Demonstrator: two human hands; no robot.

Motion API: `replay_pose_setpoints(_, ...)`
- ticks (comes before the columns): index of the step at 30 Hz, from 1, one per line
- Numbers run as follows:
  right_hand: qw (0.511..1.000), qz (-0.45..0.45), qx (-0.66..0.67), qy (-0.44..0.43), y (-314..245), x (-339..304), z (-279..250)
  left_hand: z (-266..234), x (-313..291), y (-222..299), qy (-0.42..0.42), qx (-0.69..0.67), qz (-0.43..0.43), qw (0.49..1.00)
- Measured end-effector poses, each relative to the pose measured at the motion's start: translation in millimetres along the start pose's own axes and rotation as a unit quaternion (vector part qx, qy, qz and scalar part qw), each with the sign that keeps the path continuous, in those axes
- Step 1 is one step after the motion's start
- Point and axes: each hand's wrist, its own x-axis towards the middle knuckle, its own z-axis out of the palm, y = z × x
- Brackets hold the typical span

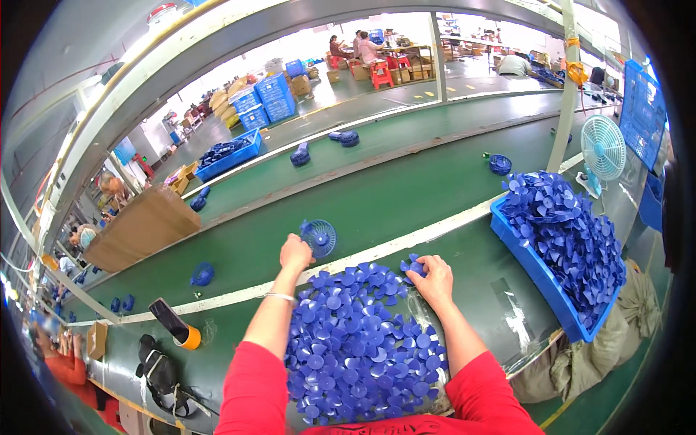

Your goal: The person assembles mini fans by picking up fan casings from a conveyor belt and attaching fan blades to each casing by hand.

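My left hand is closed on a small blue handheld fan, its round grille facing up over the near edge of the green conveyor belt. My right hand pinches a blue fan blade with thumb and fingers at the far edge of the heap. Between my forearms a wide pile of loose blue fan blades covers the worktop. The fan's handle is mostly hidden by my left hand.
A blue crate heaped with blades stands at right, beside a green desk fan. At left lie a phone on an orange stand and a black bag. More blue fans sit on the belts. Other people work farther off.
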Motion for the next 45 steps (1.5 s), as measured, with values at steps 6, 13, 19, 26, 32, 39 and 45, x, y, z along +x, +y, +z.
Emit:
replay_pose_setpoints(6,0.995,-0.028,0.1,0.007,-29.9,2.7,-10.4,-19.8,-79.5,10.9,0.023,-0.301,0.093,0.949)
replay_pose_setpoints(13,0.94,-0.332,0.083,-0.012,-132.5,-21.5,-38.6,-23.5,-177.7,-5.4,-0.027,-0.378,0.098,0.92)
replay_pose_setpoints(19,0.905,-0.414,0.053,-0.077,-147.7,-47.9,-24.4,-35.2,-237.3,0.2,-0.013,-0.405,0.114,0.907)
replay_pose_setpoints(26,0.91,-0.404,0.032,-0.088,-151.8,-54.2,-28.6,-11.8,-244.1,-0.9,0.016,-0.34,0.144,0.929)
replay_pose_setpoints(32,0.944,-0.327,0.041,-0.029,-163.4,-59.8,-28.1,-27.4,-246.1,-3.0,-0.002,-0.375,0.123,0.919)
replay_pose_setpoints(39,0.948,-0.116,0.163,-0.248,-156.2,-55.6,-30.0,-30.6,-254.9,-4.7,-0.018,-0.359,0.149,0.921)
replay_pose_setpoints(45,0.956,-0.158,0.144,-0.202,-147.3,-68.7,-22.8,-36.1,-262.5,6.0,0.036,-0.319,0.164,0.933)
